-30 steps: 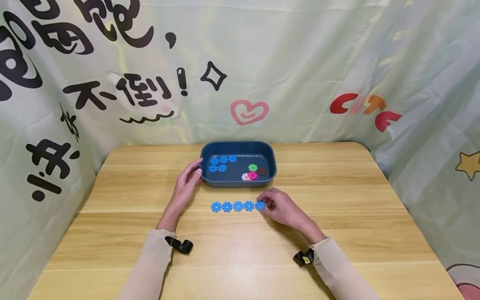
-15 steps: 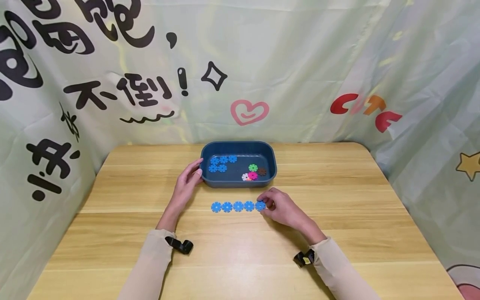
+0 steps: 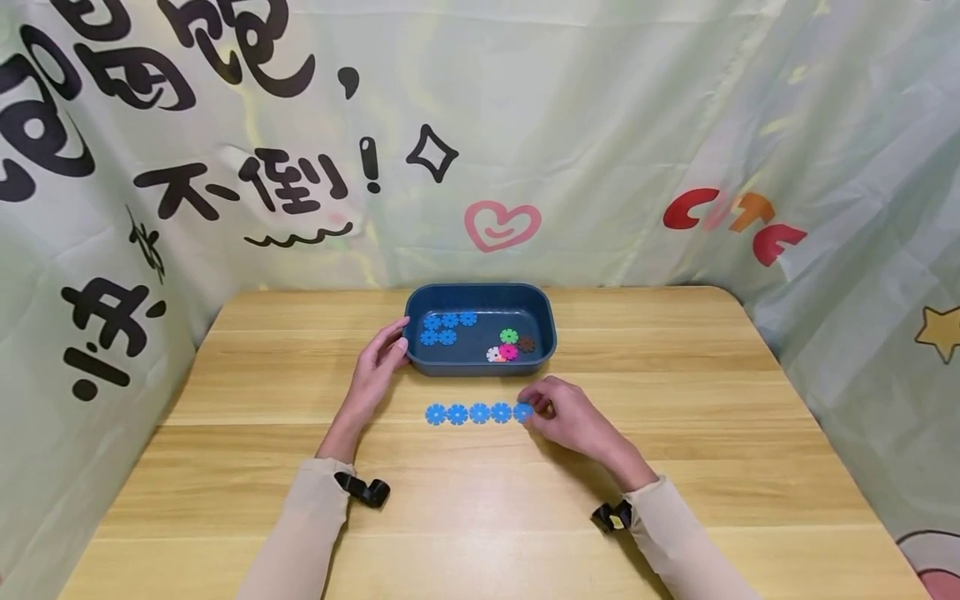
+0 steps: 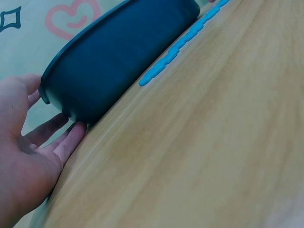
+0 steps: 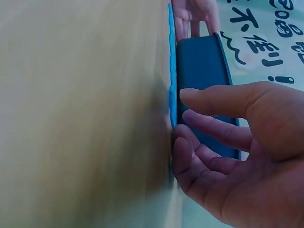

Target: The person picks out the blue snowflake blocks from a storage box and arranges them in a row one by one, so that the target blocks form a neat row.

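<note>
Fingers [image 3: 542,387] of the right hand [image 3: 572,417] pinch the rightmost blue disc [image 3: 522,412], thumb and forefinger at opposite edges; how hard they press, can't tell. That disc ends a row of five blue discs [image 3: 480,413] flat on the desk [image 3: 480,517], just in front of the dark blue tray [image 3: 480,369]. Neighbours meet edge to edge (slotted together or only touching, can't tell).

Left hand [image 3: 375,367]: fingers spread, resting against the tray's left end. Inside the tray, five loose blue discs [image 3: 449,320] sit back left; a green disc [image 3: 509,336], brown disc [image 3: 527,343], pink disc [image 3: 508,352] and white disc [image 3: 492,355] bunch front right.

Handling, my guess: discs are light, stiff plastic, a bit slippery, hard to break. Best hold is by the notched rim, thumb opposite forefinger; flat on wood they probably slide easily. Tray looks rigid, best steadied at an end wall.

Views: only head shows the tray's contents and the discs' notches. Left wrist adds fingertips low on the tray near the desk, plus the row edge-on, thin. Right wrist adds that hand's other fingers, curled.
</note>
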{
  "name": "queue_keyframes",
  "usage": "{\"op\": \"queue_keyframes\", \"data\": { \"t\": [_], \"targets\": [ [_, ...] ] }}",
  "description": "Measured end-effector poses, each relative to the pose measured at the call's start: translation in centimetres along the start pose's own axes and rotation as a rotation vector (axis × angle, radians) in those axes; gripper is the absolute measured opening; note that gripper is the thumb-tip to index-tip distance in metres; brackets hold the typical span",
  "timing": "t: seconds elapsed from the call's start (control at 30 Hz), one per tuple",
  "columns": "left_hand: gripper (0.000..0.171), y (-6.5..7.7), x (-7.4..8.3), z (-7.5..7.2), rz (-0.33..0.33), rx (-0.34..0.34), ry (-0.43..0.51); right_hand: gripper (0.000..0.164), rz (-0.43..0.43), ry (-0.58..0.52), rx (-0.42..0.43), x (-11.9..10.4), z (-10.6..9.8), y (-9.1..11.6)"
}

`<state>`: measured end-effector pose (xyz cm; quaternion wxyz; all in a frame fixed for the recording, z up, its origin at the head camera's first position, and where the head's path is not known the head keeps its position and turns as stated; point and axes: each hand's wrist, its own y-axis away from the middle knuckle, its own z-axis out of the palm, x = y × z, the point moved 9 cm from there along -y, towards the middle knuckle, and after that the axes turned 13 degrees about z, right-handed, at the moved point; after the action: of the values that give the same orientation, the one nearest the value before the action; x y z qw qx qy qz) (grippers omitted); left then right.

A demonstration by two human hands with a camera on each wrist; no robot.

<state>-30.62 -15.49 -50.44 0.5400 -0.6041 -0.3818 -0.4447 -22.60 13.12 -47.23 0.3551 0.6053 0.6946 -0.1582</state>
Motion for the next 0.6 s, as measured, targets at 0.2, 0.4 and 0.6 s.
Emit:
{"op": "queue_keyframes", "data": {
  "t": [0.2, 0.4, 0.6],
  "targets": [
    [0.045, -0.1, -0.1, -0.1, 0.021, 0.009, -0.015, 0.023, -0.041, -0.03, 0.007, -1.0, -0.9, 0.1],
    [0.045, -0.1, 0.0, -0.1, 0.029, 0.015, -0.018, 0.024, -0.107, -0.068, 0.026, -2.7, -1.9, 0.1],
    [0.047, 0.0, -0.1, -0.2, 0.028, 0.017, -0.016, 0.024, -0.181, -0.115, 0.076, -5.0, -3.0, -0.6]
  ]
}}
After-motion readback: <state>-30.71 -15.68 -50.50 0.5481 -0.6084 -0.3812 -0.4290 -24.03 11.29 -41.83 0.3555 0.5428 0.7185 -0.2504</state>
